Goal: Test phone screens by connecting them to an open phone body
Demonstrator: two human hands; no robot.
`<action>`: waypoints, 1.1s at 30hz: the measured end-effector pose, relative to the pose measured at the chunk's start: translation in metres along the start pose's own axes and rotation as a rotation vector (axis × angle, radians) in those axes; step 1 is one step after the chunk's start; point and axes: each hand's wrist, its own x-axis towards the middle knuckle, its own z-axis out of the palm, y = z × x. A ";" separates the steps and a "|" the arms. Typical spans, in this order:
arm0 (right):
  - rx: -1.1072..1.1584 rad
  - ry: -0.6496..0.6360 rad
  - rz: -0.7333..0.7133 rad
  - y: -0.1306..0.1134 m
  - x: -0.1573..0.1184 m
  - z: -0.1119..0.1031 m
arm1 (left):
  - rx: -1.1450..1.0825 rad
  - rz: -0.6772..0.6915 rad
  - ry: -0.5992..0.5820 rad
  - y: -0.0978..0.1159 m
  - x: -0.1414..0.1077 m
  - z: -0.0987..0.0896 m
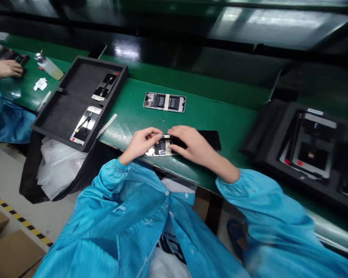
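Note:
An opened phone (163, 146) lies near the table's front edge, its dark battery and a cream strip of tape (168, 148) showing between my hands. My left hand (142, 144) is over its left part, thumb and forefinger pinched together at the far edge; what they hold is too small to make out. From the right, my right hand (194, 148) grips the phone, thumb on its face by the tape and fingers at the far edge. Partly behind that hand lies a black phone panel (211, 139). Farther back sits a second opened phone (165, 102) with cream tape across its battery.
To the left, a dark foam tray (66, 87) holds phone screen parts (85, 125). Stacked trays (266, 154) with more parts stand at right. A dispenser bottle (49, 66) and a co-worker's hand (7, 68) are at far left. Clear plastic sleeves (60, 166) hang below the tray.

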 end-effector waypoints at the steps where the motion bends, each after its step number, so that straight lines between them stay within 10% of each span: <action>1: 0.041 -0.004 -0.033 -0.005 0.004 0.007 | -0.034 -0.003 -0.005 0.000 0.000 -0.001; 10: 0.125 0.102 -0.199 -0.005 0.006 0.032 | -0.184 -0.004 0.004 -0.014 -0.015 -0.007; 20: 0.045 -0.029 -0.189 0.010 0.000 0.025 | 0.576 0.450 0.158 -0.032 -0.039 -0.023; 33: 0.000 -0.002 -0.197 0.009 0.004 0.027 | 0.818 0.563 0.144 -0.042 -0.048 -0.018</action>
